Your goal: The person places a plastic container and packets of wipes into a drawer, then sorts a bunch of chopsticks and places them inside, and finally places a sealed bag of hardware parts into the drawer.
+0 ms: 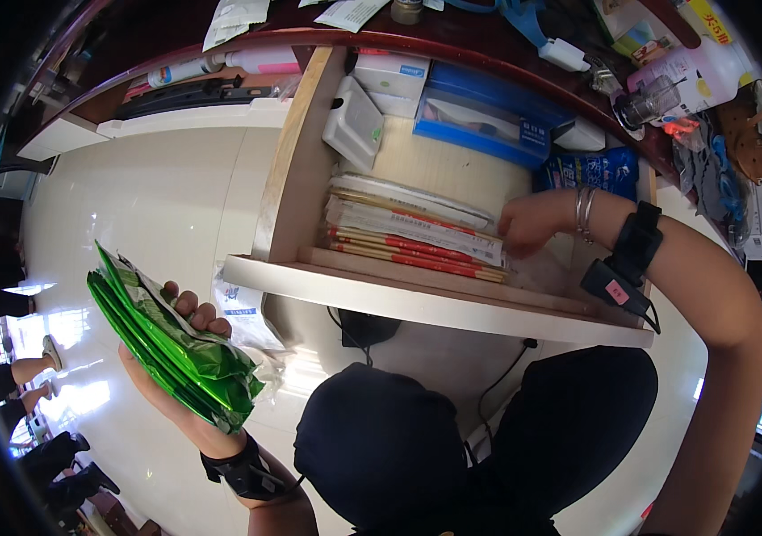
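Note:
My left hand (197,311) is closed around a stack of green plastic packets (166,348), held out left of the open drawer (434,305). Inside the drawer, my right hand (528,221) touches the right ends of wrapped chopsticks (414,228), some in red and white wrappers; its fingertips are partly hidden, so a firm hold cannot be told. The chopsticks lie side by side near the drawer's front. Clear plastic wrap (542,271) lies just below my right hand.
Farther back in the drawer are a white plastic case (354,124), a white box (391,84), a blue box with a clear window (481,120) and a blue packet (589,171). The dark red desktop above holds a pink-labelled bottle (696,74). Other people's legs (32,382) show at far left.

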A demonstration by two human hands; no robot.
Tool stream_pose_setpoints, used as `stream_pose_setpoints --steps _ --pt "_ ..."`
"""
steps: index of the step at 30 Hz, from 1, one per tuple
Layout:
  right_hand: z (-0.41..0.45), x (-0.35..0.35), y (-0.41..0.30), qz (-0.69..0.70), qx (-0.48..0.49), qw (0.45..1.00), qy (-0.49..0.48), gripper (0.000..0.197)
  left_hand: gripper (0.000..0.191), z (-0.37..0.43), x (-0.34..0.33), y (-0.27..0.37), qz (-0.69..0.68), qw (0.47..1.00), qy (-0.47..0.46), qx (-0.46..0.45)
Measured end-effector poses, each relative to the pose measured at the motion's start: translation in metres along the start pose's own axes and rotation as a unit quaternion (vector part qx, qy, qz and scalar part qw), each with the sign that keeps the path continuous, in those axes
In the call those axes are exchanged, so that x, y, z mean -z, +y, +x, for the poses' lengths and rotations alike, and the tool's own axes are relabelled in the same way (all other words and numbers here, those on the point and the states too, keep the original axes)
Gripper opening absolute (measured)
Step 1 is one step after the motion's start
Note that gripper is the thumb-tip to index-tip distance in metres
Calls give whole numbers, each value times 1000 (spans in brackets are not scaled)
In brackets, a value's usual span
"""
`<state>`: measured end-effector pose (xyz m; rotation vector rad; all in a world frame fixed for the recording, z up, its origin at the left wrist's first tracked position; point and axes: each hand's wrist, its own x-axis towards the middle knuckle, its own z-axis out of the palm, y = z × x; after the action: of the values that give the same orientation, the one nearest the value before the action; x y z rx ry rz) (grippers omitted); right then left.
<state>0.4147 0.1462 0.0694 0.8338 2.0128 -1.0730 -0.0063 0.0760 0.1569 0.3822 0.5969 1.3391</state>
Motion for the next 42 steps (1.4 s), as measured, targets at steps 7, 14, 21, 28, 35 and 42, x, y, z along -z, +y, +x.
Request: stream_pose_setpoints --steps 7,14,21,28,35,42 --pt "20 25 -27 188 -50 907 372 19 57 -4 -5 -3 -2 1000 13 -11" --pt "52 47 -36 212 -102 947 219 32 58 -4 -3 -7 22 999 37 -15" --pt "28 57 -47 182 -71 949 247 33 61 -7 4 -6 31 996 75 -28" --pt "3 56 -77 244 -41 957 151 34 65 -1 12 -4 27 999 11 14" --pt "24 28 -44 82 -11 915 396 48 68 7 9 -9 17 999 12 25" --pt "35 40 -52 316 1 919 237 55 68 8 6 -13 37 998 44 10"
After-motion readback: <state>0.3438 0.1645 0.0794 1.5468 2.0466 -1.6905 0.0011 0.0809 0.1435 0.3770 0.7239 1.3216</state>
